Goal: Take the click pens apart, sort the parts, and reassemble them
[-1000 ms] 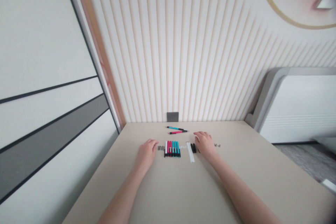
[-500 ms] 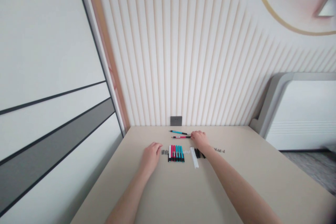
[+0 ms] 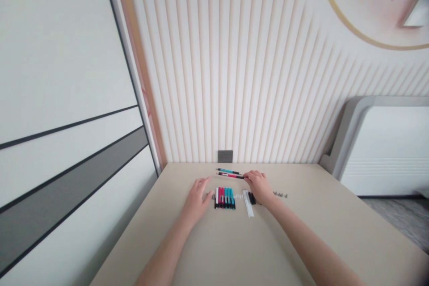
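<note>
My right hand (image 3: pixel 258 185) pinches the right end of a red-and-black pen (image 3: pixel 229 175) near the far edge of the beige table (image 3: pixel 234 241). A teal-and-black pen (image 3: pixel 228 171) lies just behind it. My left hand (image 3: pixel 197 198) hovers with its fingers apart beside a row of several pen barrels (image 3: pixel 225 197) in white, red and teal. Small dark parts (image 3: pixel 209 196) lie between that hand and the row. White tubes (image 3: pixel 248 197) and black pieces (image 3: pixel 252 198) lie under my right wrist.
A few small grey parts (image 3: pixel 280 195) lie to the right of my right hand. A grey socket (image 3: pixel 225 156) sits in the ribbed wall behind the table. A white and grey unit (image 3: pixel 382 143) stands at the right.
My right hand went from the black pieces up to the red pen and closed on its end. My left hand lifted and spread its fingers. The camera shifted slightly.
</note>
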A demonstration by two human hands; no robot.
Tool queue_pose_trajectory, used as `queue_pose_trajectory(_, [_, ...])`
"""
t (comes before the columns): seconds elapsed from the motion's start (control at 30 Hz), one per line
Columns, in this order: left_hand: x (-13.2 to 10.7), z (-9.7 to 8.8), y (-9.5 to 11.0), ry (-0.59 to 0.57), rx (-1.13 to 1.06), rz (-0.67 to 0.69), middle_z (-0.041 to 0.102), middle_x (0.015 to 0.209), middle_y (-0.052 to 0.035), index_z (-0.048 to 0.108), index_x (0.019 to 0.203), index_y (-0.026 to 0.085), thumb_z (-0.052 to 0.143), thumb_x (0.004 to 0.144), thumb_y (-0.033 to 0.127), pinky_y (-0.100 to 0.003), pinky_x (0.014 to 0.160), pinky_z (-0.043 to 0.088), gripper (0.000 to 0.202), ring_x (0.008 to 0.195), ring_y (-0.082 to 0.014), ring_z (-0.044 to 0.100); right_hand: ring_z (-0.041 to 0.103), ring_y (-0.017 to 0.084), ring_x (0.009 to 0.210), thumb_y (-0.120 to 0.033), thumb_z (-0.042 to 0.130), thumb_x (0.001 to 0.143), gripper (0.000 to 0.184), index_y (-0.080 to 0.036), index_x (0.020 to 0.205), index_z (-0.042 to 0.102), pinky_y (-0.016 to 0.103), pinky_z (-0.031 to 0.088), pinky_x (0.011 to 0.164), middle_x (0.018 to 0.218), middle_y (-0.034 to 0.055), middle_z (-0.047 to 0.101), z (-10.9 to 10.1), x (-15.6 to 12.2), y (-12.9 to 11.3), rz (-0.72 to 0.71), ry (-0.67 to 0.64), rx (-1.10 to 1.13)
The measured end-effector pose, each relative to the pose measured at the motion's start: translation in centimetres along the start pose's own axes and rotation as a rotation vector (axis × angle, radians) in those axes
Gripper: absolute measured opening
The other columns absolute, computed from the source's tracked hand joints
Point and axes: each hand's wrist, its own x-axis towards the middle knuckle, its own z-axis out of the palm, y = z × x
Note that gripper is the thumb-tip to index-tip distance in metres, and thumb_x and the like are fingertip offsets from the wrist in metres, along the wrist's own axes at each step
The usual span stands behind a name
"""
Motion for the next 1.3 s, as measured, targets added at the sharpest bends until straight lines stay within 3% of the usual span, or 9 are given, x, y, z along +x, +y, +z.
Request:
queue_pose_trajectory(0.07, [-0.1, 0.0, 0.6, -0.013, -0.045, 0.052, 0.053, 0.129, -0.0101, 0.041, 0.141, 0.024, 0.049, 0.095, 0.032, -0.036, 0.097, 0.046, 0.048, 0.117, -0.0224, 0.053, 0.059, 0.021, 0.101, -0.025, 0.042, 0.098, 0.026, -0.023, 0.102, 0.068, 0.033, 0.037, 0.089, 0.105, 0.0054, 0.07, -0.4, -2.4, -0.5, -0.035, 0.069, 0.117])
queue_pose_trajectory(0.13, [-0.2, 0.1, 1.2, -0.053, -0.068, 0.097, 0.057, 0.125, -0.0097, 0.044, 0.139, 0.023, 0.047, 0.097, 0.034, -0.035, 0.097, 0.046, 0.044, 0.114, -0.0217, 0.055, 0.06, 0.022, 0.099, -0.029, 0.042, 0.098, 0.026, -0.024, 0.102, 0.067, 0.035, 0.039, 0.088, 0.103, 0.0059, 0.07, -0.5, -4.9, -0.7, -0.076, 0.087, 0.207])
queue_pose_trajectory(0.27, [-0.1, 0.3, 2.2, -0.171, 0.002, 0.175, 0.066, 0.099, -0.0061, 0.066, 0.106, 0.021, 0.046, 0.098, 0.036, -0.035, 0.089, 0.046, 0.026, 0.095, -0.0213, 0.059, 0.061, 0.024, 0.094, -0.034, 0.042, 0.097, 0.028, -0.023, 0.099, 0.068, 0.035, 0.044, 0.085, 0.099, 0.0093, 0.069, 0.0, -7.8, -0.4, -0.05, 0.09, 0.386])
queue_pose_trajectory(0.33, [0.0, 0.3, 2.3, -0.193, 0.03, 0.198, 0.067, 0.092, -0.0054, 0.067, 0.098, 0.02, 0.047, 0.098, 0.036, -0.034, 0.084, 0.046, 0.025, 0.09, -0.021, 0.059, 0.061, 0.024, 0.093, -0.036, 0.045, 0.095, 0.028, -0.022, 0.097, 0.069, 0.034, 0.045, 0.083, 0.097, 0.0097, 0.069, 0.2, -7.8, 0.0, -0.035, 0.082, 0.488])
queue_pose_trajectory(0.5, [0.1, 0.2, 1.9, -0.152, 0.0, 0.205, 0.068, 0.096, -0.0057, 0.065, 0.103, 0.021, 0.048, 0.098, 0.032, -0.033, 0.085, 0.045, 0.021, 0.092, -0.02, 0.06, 0.059, 0.023, 0.08, -0.047, 0.048, 0.092, 0.035, -0.021, 0.099, 0.07, 0.033, 0.046, 0.073, 0.095, 0.0089, 0.069, 0.6, -7.1, 0.3, 0.045, 0.036, 0.663])
queue_pose_trajectory(0.73, [0.0, 0.7, 1.6, 0.013, -0.055, 0.301, 0.069, 0.092, -0.005, 0.064, 0.102, 0.021, 0.048, 0.098, 0.029, -0.033, 0.081, 0.047, 0.018, 0.088, -0.0191, 0.061, 0.056, 0.02, 0.075, -0.056, 0.048, 0.09, 0.047, -0.017, 0.1, 0.07, 0.028, 0.041, 0.067, 0.081, 0.0052, 0.066, 0.7, -7.3, -0.1, 0.174, -0.028, 0.894])
queue_pose_trajectory(0.9, [-0.1, 0.7, 1.8, 0.076, -0.068, 0.365, 0.069, 0.091, -0.0036, 0.063, 0.103, 0.021, 0.05, 0.097, 0.024, -0.031, 0.078, 0.047, 0.014, 0.085, -0.0176, 0.062, 0.042, 0.013, 0.055, -0.059, 0.042, 0.091, 0.053, -0.017, 0.065, 0.06, 0.025, 0.029, 0.054, 0.056, -0.002, 0.048, 0.7, -7.1, -0.1, 0.195, -0.042, 0.819])
queue_pose_trajectory(1.3, [0.2, 0.9, 1.4, 0.032, -0.054, 0.417, 0.07, 0.085, -0.0025, 0.065, 0.1, 0.021, 0.052, 0.097, 0.03, -0.029, 0.074, 0.045, 0.016, 0.078, -0.0166, 0.061, 0.046, 0.015, 0.06, -0.057, 0.044, 0.092, 0.049, -0.017, 0.072, 0.064, 0.026, 0.033, 0.058, 0.062, -0.0001, 0.056, 0.2, -7.0, 0.6, 0.161, 0.008, 0.744])
